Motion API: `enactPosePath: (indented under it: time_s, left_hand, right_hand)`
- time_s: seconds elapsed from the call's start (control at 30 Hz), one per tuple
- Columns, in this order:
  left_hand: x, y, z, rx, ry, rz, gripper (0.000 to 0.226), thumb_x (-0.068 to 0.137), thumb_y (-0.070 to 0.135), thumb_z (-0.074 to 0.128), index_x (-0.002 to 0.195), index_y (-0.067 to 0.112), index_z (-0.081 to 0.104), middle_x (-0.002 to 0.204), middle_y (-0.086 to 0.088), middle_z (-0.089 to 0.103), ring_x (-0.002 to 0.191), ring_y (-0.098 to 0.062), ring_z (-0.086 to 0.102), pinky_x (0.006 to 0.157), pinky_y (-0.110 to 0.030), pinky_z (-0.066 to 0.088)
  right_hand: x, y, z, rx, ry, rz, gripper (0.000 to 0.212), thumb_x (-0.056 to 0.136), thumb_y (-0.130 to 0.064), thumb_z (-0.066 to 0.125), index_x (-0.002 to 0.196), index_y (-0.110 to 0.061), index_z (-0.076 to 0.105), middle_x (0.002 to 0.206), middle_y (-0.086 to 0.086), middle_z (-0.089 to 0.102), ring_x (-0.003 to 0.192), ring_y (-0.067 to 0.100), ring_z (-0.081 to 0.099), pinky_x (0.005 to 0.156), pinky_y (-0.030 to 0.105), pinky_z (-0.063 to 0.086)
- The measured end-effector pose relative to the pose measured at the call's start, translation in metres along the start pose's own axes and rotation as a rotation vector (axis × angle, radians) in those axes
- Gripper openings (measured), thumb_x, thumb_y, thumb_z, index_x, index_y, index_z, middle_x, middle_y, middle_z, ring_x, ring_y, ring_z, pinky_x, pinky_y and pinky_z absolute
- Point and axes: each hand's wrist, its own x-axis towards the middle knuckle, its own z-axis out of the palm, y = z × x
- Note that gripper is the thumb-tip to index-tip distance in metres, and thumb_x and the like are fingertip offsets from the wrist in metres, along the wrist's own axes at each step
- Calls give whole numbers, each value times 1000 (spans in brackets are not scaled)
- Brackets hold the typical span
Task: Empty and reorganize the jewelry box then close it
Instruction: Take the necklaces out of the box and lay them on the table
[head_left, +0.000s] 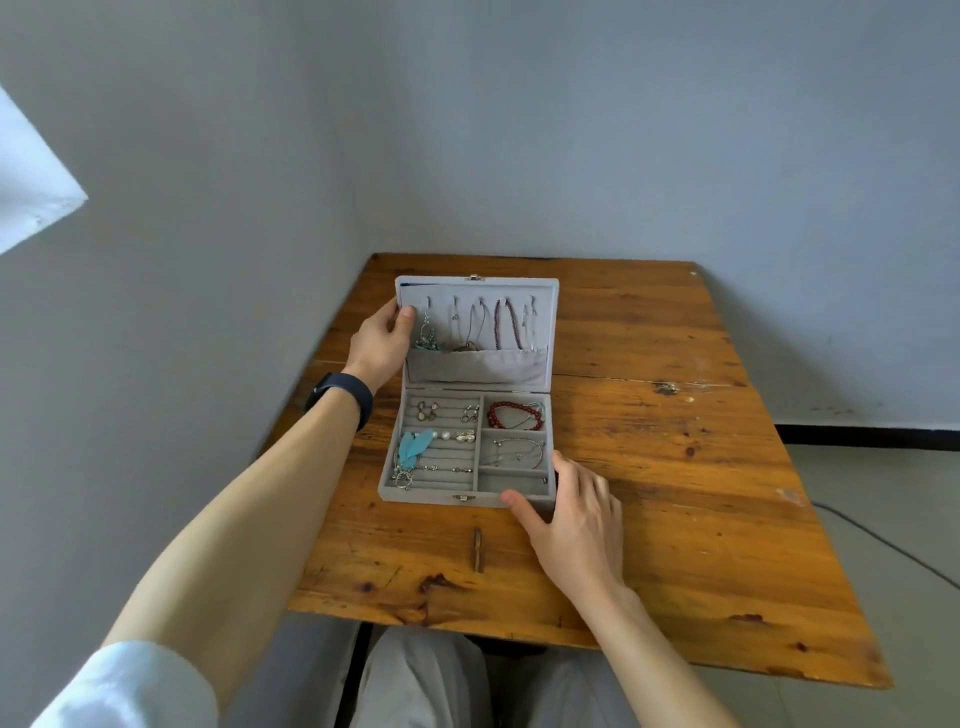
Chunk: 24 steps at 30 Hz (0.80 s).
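The jewelry box (431, 498) sits open on the far left part of the wooden desk (675, 467), its grey lid (467, 291) standing up at the far side and tilted slightly back. The left hand (382, 343) grips the lid's left edge, with the thumb (407, 313) curled over onto the inner lining and the other fingers hidden behind the lid. The right hand (576, 519) holds the near right corner of the base, its thumb laid along the near wall and its fingers bent against the right wall.

Inside the lid, several necklaces hang from a row of hooks, among them a dark red beaded necklace (506, 322), and their lower ends drop into a fabric pocket (475, 366) across the bottom of the lid. The left half of the base is a ridged ring pad that carries small earrings (427, 410) at the far end and a blue feather earring (414, 444) nearer the left wall. On the right, the far compartment holds a red bead bracelet (514, 415), and the middle one holds a thin silver bangle (519, 452). A small metal clasp (464, 498) sits in the middle of the near wall.

A dark wristband (340, 397) circles the left wrist, and a white sleeve (130, 686) is pushed up past the left forearm.
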Motion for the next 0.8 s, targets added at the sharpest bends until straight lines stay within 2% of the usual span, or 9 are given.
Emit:
enactPosePath:
  time_s: [0.1,0.17,0.27,0.33,0.4,0.47,0.53,0.63,0.8]
  left_hand:
    - [-11,-5,0,-16,-74,-41,47,107,34,37,153,30,34,151,1,46,138,-22,42,104,-29,36]
    - [-27,-13,-2,26,-101,-62,50,108,32,34,157,26,27,157,0,38,145,-23,34,113,-30,29]
    - [-66,-29,3,108,-131,-88,59,107,40,36,159,19,18,162,-3,28,147,-23,29,115,-30,25]
    - [-97,-45,8,196,-128,-46,66,105,46,36,159,16,13,165,-4,19,150,-21,20,122,-35,19]
    - [-124,-63,17,320,-126,8,72,103,54,31,160,18,7,166,-1,10,152,-17,10,124,-42,12]
    - [-141,-77,27,450,-113,63,74,101,61,22,160,21,0,167,4,3,153,-12,3,123,-42,4]
    - [-148,-85,34,501,-72,103,75,100,63,15,159,22,-2,167,4,2,152,-10,1,121,-41,3]
    - [-149,-89,36,494,-27,119,76,99,65,10,160,21,0,167,3,5,152,-10,5,122,-40,4]
    - [-152,-91,37,479,-11,118,71,100,59,17,160,24,1,166,6,5,151,-7,10,125,-40,6]
  right_hand:
    - [1,2,-5,32,-42,3,87,83,-84,37,145,-23,39,144,-3,53,132,18,46,103,36,40]
    - [5,1,-10,51,-65,-10,83,83,-80,45,143,-23,41,141,-3,54,129,18,47,102,35,41]
    - [11,-2,-18,70,-32,-32,74,86,-69,54,142,-22,44,142,-2,52,130,19,45,102,34,40]
    - [18,-13,-23,90,11,-79,64,89,-60,57,140,-22,46,141,-2,53,129,19,44,102,31,37]
    - [30,-31,-27,123,21,-126,55,92,-52,59,138,-23,49,138,-3,55,126,18,45,101,29,35]
    - [45,-53,-28,167,15,-162,48,93,-47,60,135,-24,53,134,-5,58,124,17,47,98,26,34]
    - [63,-76,-28,221,-9,-176,44,94,-46,60,132,-26,55,129,-9,60,120,14,51,94,24,36]
    - [95,-102,-27,268,-55,-140,40,95,-46,59,130,-26,56,123,-11,64,109,9,59,92,29,47]
    - [146,-128,-21,241,-61,-72,39,96,-48,57,127,-24,62,119,-10,69,106,11,63,89,29,47]
